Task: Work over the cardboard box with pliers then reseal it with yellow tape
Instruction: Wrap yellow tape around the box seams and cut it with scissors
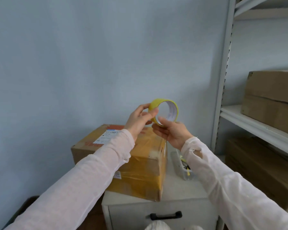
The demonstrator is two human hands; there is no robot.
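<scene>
The cardboard box (140, 176) is found closed on a white cabinet (181, 193), near the centre. Its top and near face are covered with yellowish tape, and a shipping label (110, 135) is fixed at the far left of the top. What the box holds cannot be seen.

The yellow tape roll (156, 103) is held raised over the far right part of the box. Its left rim is pinched between thumb and fingers of the left hand (140, 120). It is cradled from below by the curled fingers of the right hand (171, 132), with the thumb laid on its near edge.

Just right of the box a clear plastic tray (179, 170) is noted. Yellow and black items lie in it, largely hidden by the right sleeve (223, 180) and not identifiable.

Further right, brown cartons (273, 95) are stored on a shelf unit (249, 123) and are cut off by the frame edge. A black drawer handle (165, 215) is seen on the cabinet front.
</scene>
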